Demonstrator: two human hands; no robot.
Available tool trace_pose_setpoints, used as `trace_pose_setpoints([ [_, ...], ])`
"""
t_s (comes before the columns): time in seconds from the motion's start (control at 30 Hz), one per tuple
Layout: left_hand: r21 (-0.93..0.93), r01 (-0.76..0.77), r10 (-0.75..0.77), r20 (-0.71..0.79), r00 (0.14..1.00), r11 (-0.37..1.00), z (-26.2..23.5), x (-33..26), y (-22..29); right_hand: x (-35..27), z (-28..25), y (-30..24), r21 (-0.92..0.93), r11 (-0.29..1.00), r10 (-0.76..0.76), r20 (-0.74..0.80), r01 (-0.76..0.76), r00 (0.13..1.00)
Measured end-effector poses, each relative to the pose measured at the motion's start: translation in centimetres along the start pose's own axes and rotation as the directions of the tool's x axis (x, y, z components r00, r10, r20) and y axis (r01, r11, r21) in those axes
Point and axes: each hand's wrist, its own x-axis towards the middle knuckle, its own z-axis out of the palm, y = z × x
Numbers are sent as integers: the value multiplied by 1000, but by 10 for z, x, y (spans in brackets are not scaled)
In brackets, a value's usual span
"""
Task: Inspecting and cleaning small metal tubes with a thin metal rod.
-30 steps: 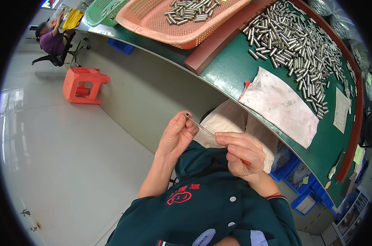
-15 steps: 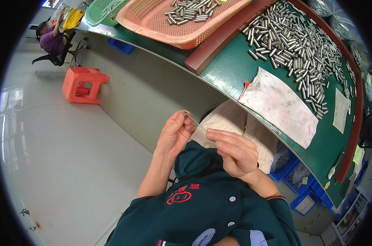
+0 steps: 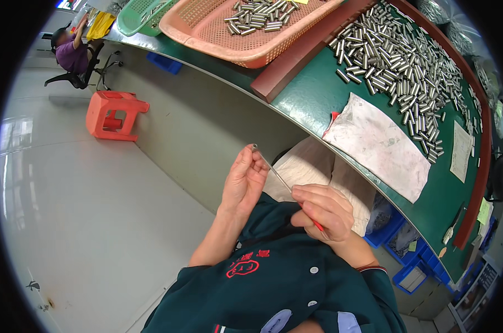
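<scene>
1. Right hand (image 3: pixel 326 211): fingers curled closed round red handle (image 3: pixel 318 225) of a thin metal rod (image 3: pixel 280 181); thumb & fingertips near where the shank starts, prob. for fine aim.
2. Left hand (image 3: pixel 246 177): thumb & index pinched nearly shut on a small metal tube (image 3: pixel 254 146), other fingers loosely bent. Tube's end pokes above fingertips, prob. so it stays reachable & visible. Rod runs up to it; can't tell if tip's inside or just against it.
3. Both hands held over lap, off the table edge, w/ nothing btwn them but the rod; likely for elbow room.
4. Pale cloth (image 3: pixel 379 144) lies flat at near edge of green table (image 3: pixel 301 94), btwn lap & pile; maybe a wiping/resting spot.
5. Pile of short metal cylinders (image 3: pixel 412 77) beyond, spread loose. Brown bar (image 3: pixel 296 58) on its left side, prob. stops rolling; also blocks a straight slide to orange basket (image 3: pixel 229 54), which has a few more cylinders.
6. Paper slip (image 3: pixel 460 150) right of pile; blue bins (image 3: pixel 398 233) below table.
7. Farther: green basket (image 3: pixel 130 25), red stool (image 3: pixel 104 114) on floor, co-worker in purple (image 3: pixel 74 58) seated, well clear.
</scene>
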Motion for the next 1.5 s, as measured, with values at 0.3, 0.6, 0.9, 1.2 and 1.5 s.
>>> trace_pose_setpoints([
  [0.3,819,-539,496,391,775,198,64,-7,8,0,-49,-6,12,999,32,-645,-31,763],
  [0.6,179,-811,-179,928,328,-557,141,45,-48,1,-88,11,99,975,194,-818,-199,542],
  [0.9,242,-831,14,962,271,-501,142,34,-42,3,-92,12,45,980,150,-802,-191,579],
  [1.2,690,-601,257,545,798,402,128,14,-12,2,-87,12,11,981,128,-793,-196,596],
  [1.5,11,256,-256,85,963,967,64,14,27,-4,-89,11,47,964,202,-768,-262,608],
])
